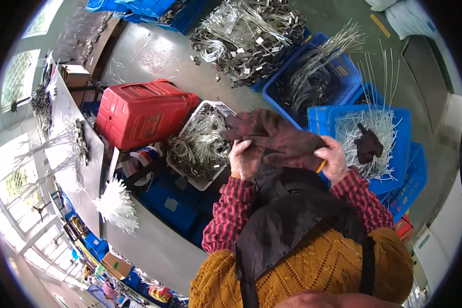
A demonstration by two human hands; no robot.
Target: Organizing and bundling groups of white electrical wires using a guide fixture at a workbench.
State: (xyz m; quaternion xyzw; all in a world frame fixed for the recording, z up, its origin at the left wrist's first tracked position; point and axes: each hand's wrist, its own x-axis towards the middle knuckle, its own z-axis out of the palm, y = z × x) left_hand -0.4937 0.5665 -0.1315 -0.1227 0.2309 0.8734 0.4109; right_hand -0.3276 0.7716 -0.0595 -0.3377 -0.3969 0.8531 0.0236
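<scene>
A dark reddish-brown fabric work glove (282,134) is stretched between my hands in front of my black apron. My left hand (244,160) is closed on its left part, thumb on top. At the other end, by a yellow-trimmed edge, my right hand (334,160) pinches the fabric. A second dark glove (368,145) lies on white strips in the blue crate (321,120) just right of my right hand. Nearest my left hand is a white basket (197,184) heaped with silvery wire bundles.
A red plastic jerrycan (143,114) stands left of the white basket. Ahead are a big heap of wires with dark ends (249,41) and a blue basket (354,77) with wire bundles. A grey worktable (149,251) runs along my left, holding a white strip bundle (117,205).
</scene>
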